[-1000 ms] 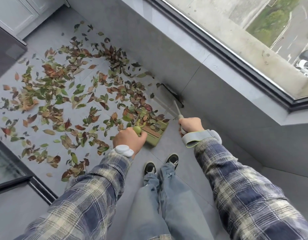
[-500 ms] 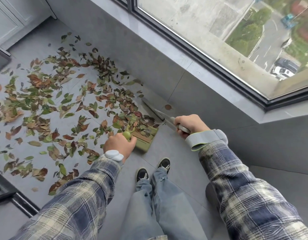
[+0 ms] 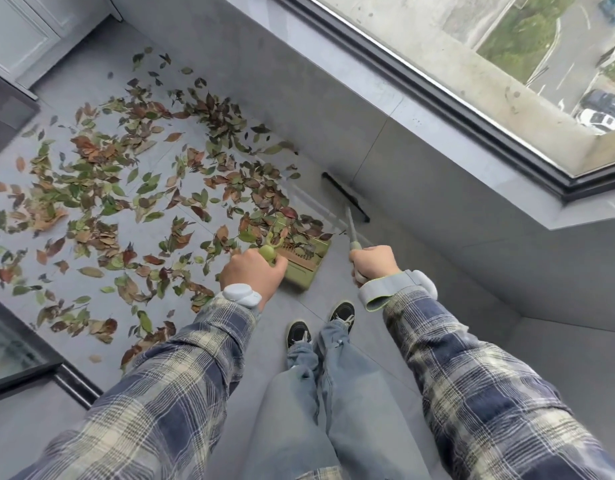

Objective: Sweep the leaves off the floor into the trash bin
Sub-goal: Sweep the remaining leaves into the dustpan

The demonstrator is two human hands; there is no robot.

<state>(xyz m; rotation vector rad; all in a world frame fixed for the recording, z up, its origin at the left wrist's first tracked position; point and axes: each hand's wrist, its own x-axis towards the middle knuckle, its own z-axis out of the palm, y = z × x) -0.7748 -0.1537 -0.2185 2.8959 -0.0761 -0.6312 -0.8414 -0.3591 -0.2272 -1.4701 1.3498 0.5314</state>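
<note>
looks down from head height onto a grey tiled floor (image 3: pixel 91 88) beside a low grey wall (image 3: pixel 420 174) under a window (image 3: pixel 472 64). strewn across the left and middle of the floor, green, brown and red leaves (image 3: pixel 101 188), reaching up to the wall. left hand (image 3: pixel 252 275) with fingers curled round the round green handle of a dustpan (image 3: pixel 304 268), pan low at the floor just ahead of two black shoes (image 3: pixel 299 332), mouth toward the leaves, several leaves lying inside. right hand (image 3: pixel 375 266) closed in a fist round the pale handle of a broom (image 3: pixel 352 233), shaft slanting forward to a dark brush head (image 3: pixel 345 197) at the foot of the wall, just right of the dustpan. plaid sleeves (image 3: pixel 181 375), pale bands (image 3: pixel 242 296) on both wrists, blue jeans (image 3: pixel 333 393) below
</note>
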